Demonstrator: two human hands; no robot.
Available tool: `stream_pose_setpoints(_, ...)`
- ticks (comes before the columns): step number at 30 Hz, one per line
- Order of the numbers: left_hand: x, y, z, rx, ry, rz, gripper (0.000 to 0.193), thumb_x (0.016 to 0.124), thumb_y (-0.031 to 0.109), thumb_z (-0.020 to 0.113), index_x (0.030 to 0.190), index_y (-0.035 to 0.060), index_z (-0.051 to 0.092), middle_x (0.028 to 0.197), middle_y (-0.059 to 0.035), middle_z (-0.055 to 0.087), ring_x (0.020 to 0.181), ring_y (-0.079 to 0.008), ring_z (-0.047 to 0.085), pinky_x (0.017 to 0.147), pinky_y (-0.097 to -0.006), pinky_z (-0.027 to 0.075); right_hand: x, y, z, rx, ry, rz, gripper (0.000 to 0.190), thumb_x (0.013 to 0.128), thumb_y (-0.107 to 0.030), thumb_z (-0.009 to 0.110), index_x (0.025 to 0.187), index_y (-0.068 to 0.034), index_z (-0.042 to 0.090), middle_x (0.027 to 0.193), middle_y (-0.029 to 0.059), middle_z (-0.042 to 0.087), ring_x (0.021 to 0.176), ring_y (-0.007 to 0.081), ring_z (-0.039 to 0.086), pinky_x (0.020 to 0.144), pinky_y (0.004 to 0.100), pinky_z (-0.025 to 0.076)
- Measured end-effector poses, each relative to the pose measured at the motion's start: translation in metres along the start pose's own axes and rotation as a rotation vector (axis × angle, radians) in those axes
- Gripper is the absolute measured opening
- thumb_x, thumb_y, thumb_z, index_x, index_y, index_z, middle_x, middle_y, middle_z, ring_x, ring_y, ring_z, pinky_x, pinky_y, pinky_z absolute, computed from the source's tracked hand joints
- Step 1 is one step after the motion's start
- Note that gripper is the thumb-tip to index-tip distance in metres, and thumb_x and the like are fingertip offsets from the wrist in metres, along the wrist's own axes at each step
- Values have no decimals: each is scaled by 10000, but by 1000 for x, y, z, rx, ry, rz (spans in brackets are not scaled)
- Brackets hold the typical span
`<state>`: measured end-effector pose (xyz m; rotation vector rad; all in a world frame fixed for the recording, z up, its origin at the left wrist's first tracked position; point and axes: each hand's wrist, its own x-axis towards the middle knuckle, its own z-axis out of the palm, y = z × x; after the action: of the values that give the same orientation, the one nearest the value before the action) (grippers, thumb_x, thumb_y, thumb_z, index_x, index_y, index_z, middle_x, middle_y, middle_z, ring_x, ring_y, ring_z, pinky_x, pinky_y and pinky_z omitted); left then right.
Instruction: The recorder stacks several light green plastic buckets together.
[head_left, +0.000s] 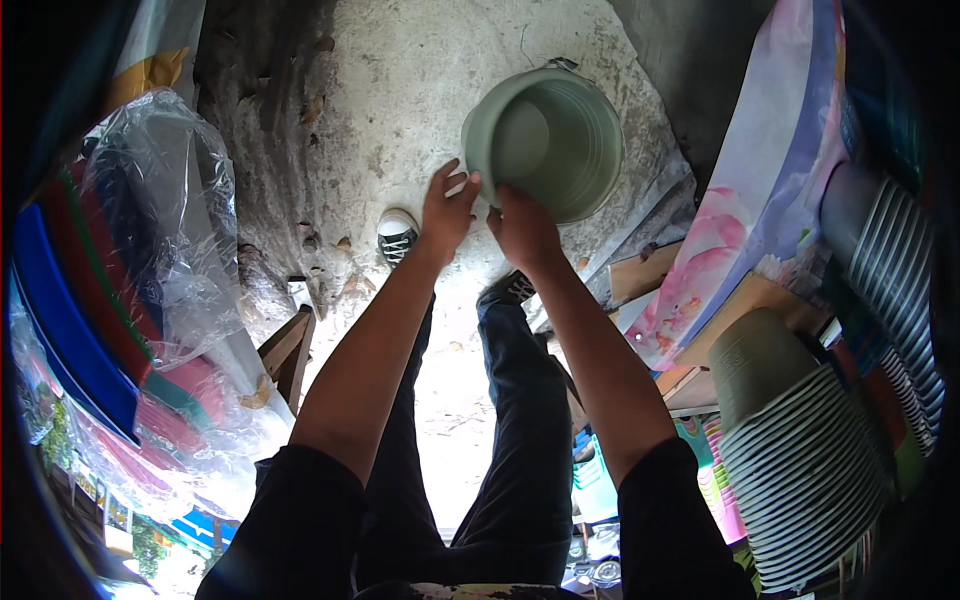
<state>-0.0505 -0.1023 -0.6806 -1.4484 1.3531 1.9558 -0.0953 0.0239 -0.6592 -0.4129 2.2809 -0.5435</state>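
Note:
A grey-green round plastic pot (525, 135), its open mouth turned up toward me, is over the concrete floor in front of me. My right hand (525, 232) has its fingers curled over the pot's near rim. Just to the left, my left hand (448, 214) is held with its fingers apart and holds nothing. Its fingertips come close to the rim; whether they touch it I cannot tell. Past the far side of the pot, a small dark strip or wire handle end (561, 64) shows.
Stained concrete (397, 82) lies underfoot, with dry leaves. Plastic-wrapped coloured basins (97, 300) crowd the left, near a wooden frame (289, 349). At right are a flowered sheet-like panel (735, 195), wooden boards (757, 311), and nested grey-green pots (802, 465).

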Motion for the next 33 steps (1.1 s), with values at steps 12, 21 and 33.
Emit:
stream_pose_setpoints(12,3,-18,44,594,-100,590,587,1016,218,462,1476,0,171,1262,-282,383,1122,-392,511,945,-433,453,-19,17,-30,222,117,-16,259,845,-72,611,1085,8,556,950,261,629,923,443,612,777,500,492)
stream_pose_setpoints(21,1,-25,29,630,-87,653,584,1011,123,407,1474,-68,108,1277,-334,341,1160,-468,434,1034,-470,367,-41,-11,-32,216,270,203,231,815,-45,555,1035,27,545,935,294,614,902,471,606,784,535,483)
stream_pose_setpoints(33,32,-58,-35,693,-33,508,698,956,67,435,1514,-13,23,1375,-339,331,1253,-465,426,1083,-455,350,-125,-35,-17,233,454,234,191,806,-24,581,989,18,552,885,232,585,839,427,593,737,466,483)
